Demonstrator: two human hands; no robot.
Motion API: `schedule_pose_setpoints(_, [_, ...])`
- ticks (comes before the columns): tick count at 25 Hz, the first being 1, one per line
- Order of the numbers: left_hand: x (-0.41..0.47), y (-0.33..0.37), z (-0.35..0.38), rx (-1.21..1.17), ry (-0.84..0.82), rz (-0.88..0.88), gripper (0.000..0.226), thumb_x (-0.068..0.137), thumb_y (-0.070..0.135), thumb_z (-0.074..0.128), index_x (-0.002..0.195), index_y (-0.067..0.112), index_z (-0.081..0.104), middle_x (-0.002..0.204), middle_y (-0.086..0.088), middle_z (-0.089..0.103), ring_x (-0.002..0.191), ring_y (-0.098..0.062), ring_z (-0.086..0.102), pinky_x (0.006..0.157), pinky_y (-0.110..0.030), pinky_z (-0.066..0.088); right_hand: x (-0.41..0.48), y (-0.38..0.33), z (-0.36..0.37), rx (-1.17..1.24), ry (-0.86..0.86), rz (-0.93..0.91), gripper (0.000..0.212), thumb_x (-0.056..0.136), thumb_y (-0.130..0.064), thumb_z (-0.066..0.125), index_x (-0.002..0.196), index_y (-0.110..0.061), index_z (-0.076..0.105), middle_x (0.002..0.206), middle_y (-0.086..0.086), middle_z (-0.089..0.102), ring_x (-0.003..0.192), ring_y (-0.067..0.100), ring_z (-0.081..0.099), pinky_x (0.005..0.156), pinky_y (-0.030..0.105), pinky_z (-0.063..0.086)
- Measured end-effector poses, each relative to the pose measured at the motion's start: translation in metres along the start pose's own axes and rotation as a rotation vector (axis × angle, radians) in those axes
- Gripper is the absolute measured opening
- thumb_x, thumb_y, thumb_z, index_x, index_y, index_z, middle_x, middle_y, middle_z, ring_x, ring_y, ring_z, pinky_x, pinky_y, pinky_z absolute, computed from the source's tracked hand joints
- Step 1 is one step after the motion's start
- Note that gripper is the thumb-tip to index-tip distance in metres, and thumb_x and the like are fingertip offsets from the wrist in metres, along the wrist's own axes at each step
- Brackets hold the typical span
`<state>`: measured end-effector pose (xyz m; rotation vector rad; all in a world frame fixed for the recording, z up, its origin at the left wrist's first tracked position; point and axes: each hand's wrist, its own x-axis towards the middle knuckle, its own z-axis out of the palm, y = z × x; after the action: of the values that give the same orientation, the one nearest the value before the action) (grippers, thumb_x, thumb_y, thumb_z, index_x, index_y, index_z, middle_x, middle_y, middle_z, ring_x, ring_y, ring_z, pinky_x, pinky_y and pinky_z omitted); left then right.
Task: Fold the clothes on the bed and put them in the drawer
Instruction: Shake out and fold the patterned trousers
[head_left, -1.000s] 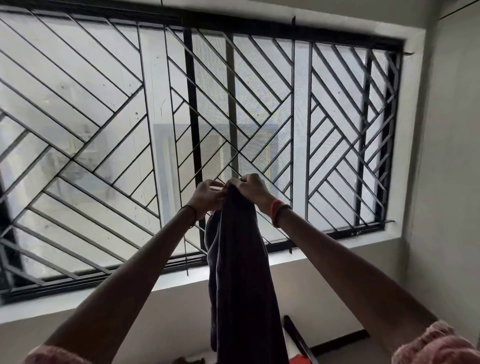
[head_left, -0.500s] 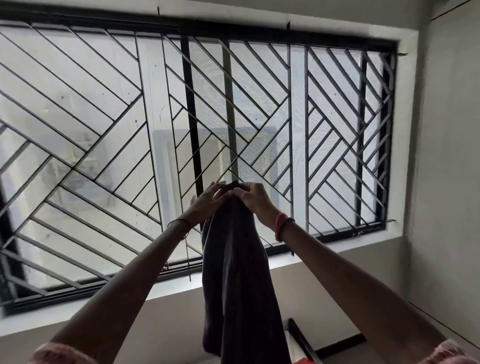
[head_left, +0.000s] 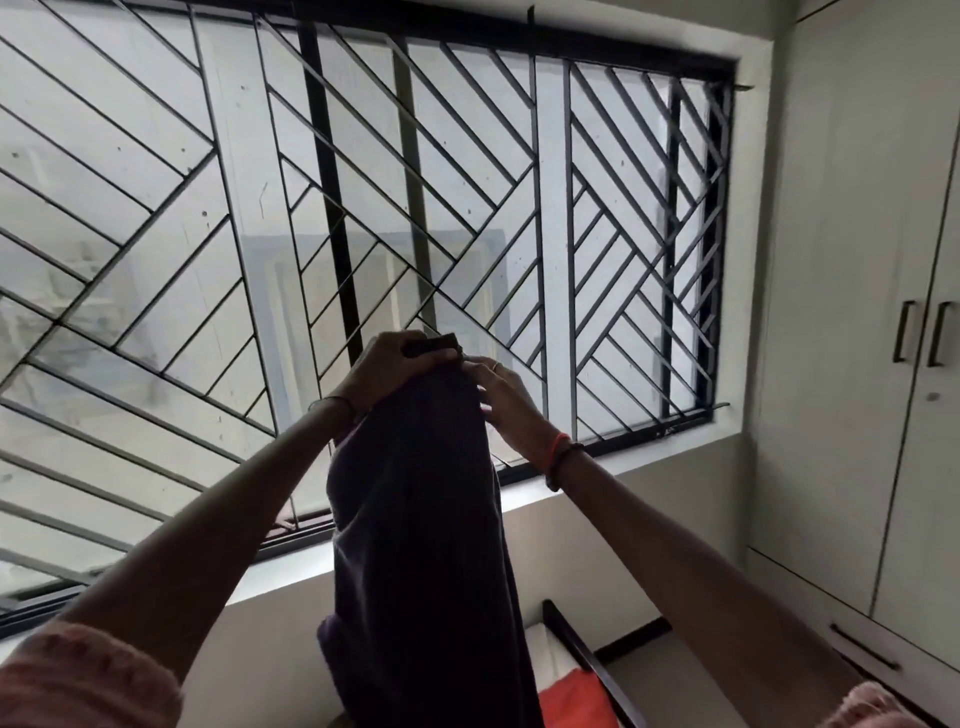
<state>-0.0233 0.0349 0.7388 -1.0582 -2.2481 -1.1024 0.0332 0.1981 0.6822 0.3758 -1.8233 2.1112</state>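
Bedroom corner, facing a wide window with a black diagonal-bar metal grille (head_left: 597, 208). Front and centre, left hand (head_left: 387, 371) with fingers curled tight over the bunched top of a dark purple-grey cloth garment (head_left: 426, 545), raised high. Right hand (head_left: 498, 395) touching the same top edge, fingers lightly bent against the fabric; grip impossible to tell. Garment hanging straight down between both forearms. Lower right, well apart: white drawer front with dark bar handle (head_left: 878, 670), beneath tall white wardrobe doors (head_left: 841, 312). Orange fabric (head_left: 571, 701) at bottom edge, beside dark bed frame (head_left: 587, 660).
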Motion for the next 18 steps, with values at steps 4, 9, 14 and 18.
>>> schedule_pose_setpoints(4, [0.009, 0.003, -0.011, 0.058, -0.037, 0.035, 0.018, 0.076, 0.048, 0.073, 0.07, 0.036, 0.062, 0.069, 0.01, 0.062, 0.065, -0.002, 0.055, 0.065, -0.022, 0.042, -0.021, 0.03, -0.033, -0.163, -0.205, 0.105, 0.013, 0.093, -0.013, 0.053, 0.103, -0.014, 0.062, 0.097, 0.003, 0.064, 0.094, 0.019, 0.062, 0.081, 0.03, 0.051])
schedule_pose_setpoints(9, [0.015, 0.003, -0.024, 0.12, -0.033, 0.071, 0.021, 0.073, 0.057, 0.07, 0.071, 0.038, 0.061, 0.07, 0.009, 0.061, 0.069, -0.006, 0.056, 0.069, -0.028, 0.043, -0.026, 0.073, -0.039, -0.765, -0.131, 0.196, 0.02, 0.089, -0.019, 0.064, 0.071, -0.011, 0.063, 0.072, 0.009, 0.061, 0.064, 0.012, 0.054, 0.062, 0.028, 0.052])
schedule_pose_setpoints(14, [0.018, 0.001, -0.043, 0.156, 0.003, 0.065, 0.038, 0.076, 0.049, 0.072, 0.083, 0.012, 0.064, 0.076, -0.009, 0.062, 0.071, -0.009, 0.052, 0.07, -0.029, 0.041, -0.044, 0.08, -0.032, -0.189, -0.279, 0.352, 0.018, 0.097, -0.026, 0.054, 0.097, -0.01, 0.064, 0.089, 0.007, 0.068, 0.069, 0.015, 0.066, 0.066, 0.02, 0.057])
schedule_pose_setpoints(18, [0.018, 0.003, -0.059, 0.084, 0.046, 0.028, 0.039, 0.079, 0.044, 0.072, 0.081, 0.006, 0.063, 0.074, -0.007, 0.057, 0.07, -0.007, 0.049, 0.068, -0.027, 0.039, -0.052, 0.108, -0.029, -0.203, -0.408, 0.442, 0.021, 0.095, -0.004, 0.053, 0.113, -0.007, 0.063, 0.1, 0.007, 0.071, 0.08, 0.019, 0.071, 0.074, 0.026, 0.059])
